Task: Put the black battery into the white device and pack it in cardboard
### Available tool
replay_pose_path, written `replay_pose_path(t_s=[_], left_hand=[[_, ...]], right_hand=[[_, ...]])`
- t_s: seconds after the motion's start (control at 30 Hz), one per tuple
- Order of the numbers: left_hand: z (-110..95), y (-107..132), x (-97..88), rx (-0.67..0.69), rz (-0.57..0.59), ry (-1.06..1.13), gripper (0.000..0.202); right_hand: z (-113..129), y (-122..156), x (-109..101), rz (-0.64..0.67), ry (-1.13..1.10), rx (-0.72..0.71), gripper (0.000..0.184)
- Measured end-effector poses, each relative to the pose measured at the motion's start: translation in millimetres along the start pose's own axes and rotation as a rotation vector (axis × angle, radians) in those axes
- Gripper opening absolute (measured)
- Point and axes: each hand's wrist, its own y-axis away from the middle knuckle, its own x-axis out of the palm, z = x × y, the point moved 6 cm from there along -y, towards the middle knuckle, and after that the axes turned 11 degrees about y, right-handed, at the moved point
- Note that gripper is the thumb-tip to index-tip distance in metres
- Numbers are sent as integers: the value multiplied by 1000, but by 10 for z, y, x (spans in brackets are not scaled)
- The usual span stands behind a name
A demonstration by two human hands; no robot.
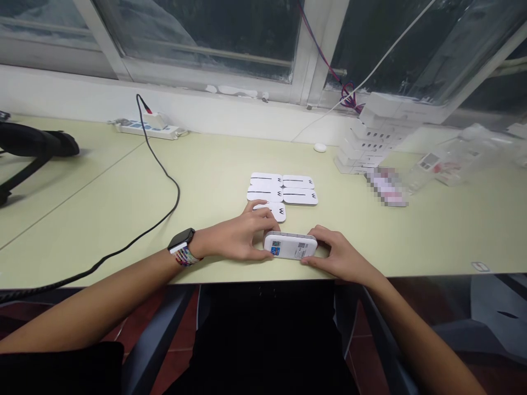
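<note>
Device (290, 245): white, flat, rounded corners, labelled side turned toward me. It sits at the near edge of the table (123, 208), about centre, between both my hands. Left hand (239, 237): fingers clamped on the device's left end, thumb on the near side, the others curled over the far side. Right hand (335, 255): fingers clamped on the right end, thumb low on the near side. A watch (181, 240) and a beaded band are on my left wrist. Just beyond the device lie five white covers (298, 189): four form a two-by-two block, and the fifth lies nearer, partly hidden by my left fingers; whether they touch it I cannot tell. Far right of these stands a stack of white boxes (364, 145), with clear bags (453, 156) further right. A black cable (164, 170) runs from the power strip (146, 127) at the far wall down to the near left edge. A black stand (33, 145) sits at far left. A window (206, 27) spans the far side.
</note>
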Motion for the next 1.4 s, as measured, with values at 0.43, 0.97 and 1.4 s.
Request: replay_pose_path(t_s=[0.43,0.97,1.4], left_hand=[[-82,-17,-29,75,-1,31,19],[-93,16,-35,149,-47,-12,32],[-70,5,7,135,-70,-19,27]], right_hand=[[132,-11,-31,-16,-80,-141,17],[159,108,-41,-69,-46,-274,35],[332,-36,15,20,179,-349,37]])
